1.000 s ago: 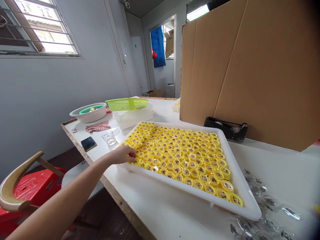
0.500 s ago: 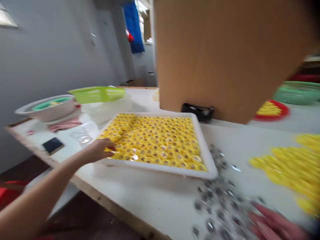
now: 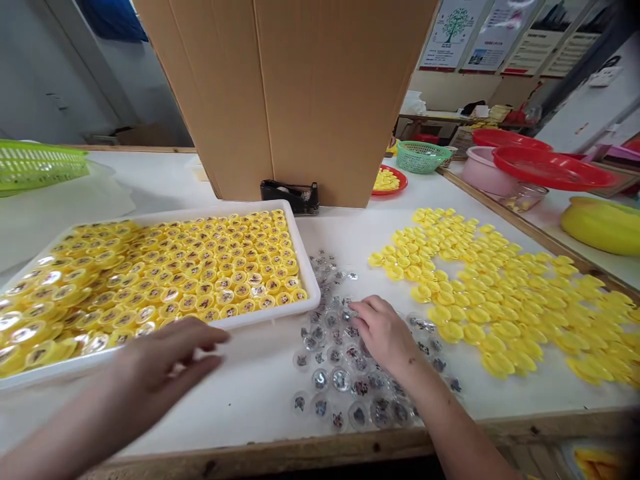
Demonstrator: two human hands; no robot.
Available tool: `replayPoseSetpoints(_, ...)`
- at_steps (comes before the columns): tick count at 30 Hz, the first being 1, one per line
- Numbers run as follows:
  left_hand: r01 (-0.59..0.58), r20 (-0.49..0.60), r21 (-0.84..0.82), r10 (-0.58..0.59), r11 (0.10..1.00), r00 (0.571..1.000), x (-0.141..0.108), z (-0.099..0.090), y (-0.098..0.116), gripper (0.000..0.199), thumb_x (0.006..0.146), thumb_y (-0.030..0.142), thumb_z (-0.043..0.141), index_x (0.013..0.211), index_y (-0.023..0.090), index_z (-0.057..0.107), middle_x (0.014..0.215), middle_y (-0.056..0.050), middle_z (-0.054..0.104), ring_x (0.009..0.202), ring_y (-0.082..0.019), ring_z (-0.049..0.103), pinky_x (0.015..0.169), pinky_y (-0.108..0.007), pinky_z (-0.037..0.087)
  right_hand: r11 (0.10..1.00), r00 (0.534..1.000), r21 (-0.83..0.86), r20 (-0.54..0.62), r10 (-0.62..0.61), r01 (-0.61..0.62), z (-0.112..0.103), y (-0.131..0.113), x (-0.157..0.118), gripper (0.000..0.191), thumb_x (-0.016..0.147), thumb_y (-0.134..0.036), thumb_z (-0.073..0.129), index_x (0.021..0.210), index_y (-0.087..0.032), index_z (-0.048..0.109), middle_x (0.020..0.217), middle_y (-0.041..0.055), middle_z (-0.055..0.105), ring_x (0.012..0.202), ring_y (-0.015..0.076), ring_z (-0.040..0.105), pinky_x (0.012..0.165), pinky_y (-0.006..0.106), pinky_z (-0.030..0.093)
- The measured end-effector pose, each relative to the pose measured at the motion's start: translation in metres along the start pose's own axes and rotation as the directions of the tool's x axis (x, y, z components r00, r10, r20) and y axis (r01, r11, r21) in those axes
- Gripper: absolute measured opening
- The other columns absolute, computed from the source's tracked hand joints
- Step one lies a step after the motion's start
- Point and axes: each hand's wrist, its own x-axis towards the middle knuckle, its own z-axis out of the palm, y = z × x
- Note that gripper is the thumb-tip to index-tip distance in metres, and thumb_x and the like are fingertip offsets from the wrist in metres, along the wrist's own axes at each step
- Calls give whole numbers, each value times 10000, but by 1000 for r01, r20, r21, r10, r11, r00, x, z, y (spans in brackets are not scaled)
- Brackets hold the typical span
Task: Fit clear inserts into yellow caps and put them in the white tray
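Observation:
A white tray [image 3: 305, 267] at the left is filled with round yellow pieces [image 3: 185, 267] bearing small printed pictures. In front of it, my left hand [image 3: 175, 357] hovers above the table, thumb and fingers apart with nothing between them. My right hand [image 3: 383, 327] reaches onto the spread of clear round discs [image 3: 340, 380] with dark prints; its fingertips are pinched together at a disc, and what they hold is too small to make out. To the right lie many plain yellow round pieces [image 3: 460, 293] on the table.
Behind the tray stand a black tape dispenser [image 3: 290, 197] and a tall cardboard sheet [image 3: 300, 100]. A red plate [image 3: 395, 181] and green basket [image 3: 423, 157] are farther back. Red trays [image 3: 550, 167] sit at the right past a wooden edge; a lime basket [image 3: 40, 163] is at left.
The view has swung right. My left hand has come away from the yellow pieces in the tray and is open over the table. My right hand has moved farther forward onto the clear discs.

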Motion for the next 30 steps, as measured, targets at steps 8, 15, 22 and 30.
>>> replayPoseSetpoints(8,-294,153,-19,294,956,944,30,119,67,334,786,135,520,1099,223,598,1185,-105,597,1063,-253,576,860,-391,535,999,998,12,53,46,-47,1,-8,4,93,786,-110,617,856,-171,625,859,84,580,877,270,534,812,388,418)
replayPoseSetpoints(15,-359,212,-75,367,930,906,54,129,86,257,822,142,473,1025,216,612,1033,-88,632,926,-217,602,796,-345,535,923,980,350,-53,191,-161,-18,9,-30,210,773,-130,567,976,-184,576,902,51,614,838,214,570,772,352,451)
replayPoseSetpoints(22,-359,213,128,328,924,920,179,153,150,271,846,194,488,1094,200,598,1025,-83,603,984,-220,565,867,-329,470,646,960,744,-22,278,-170,-23,35,-57,224,866,-261,453,1029,-158,569,866,46,624,803,177,615,679,279,512)
replayPoseSetpoints(30,-382,288,257,307,888,907,273,213,175,326,756,196,618,1080,230,622,1081,-108,529,1001,-264,545,791,-355,481,805,970,566,-40,241,-177,-22,28,-63,172,695,-109,582,851,-182,574,753,-6,562,669,156,515,616,274,397)
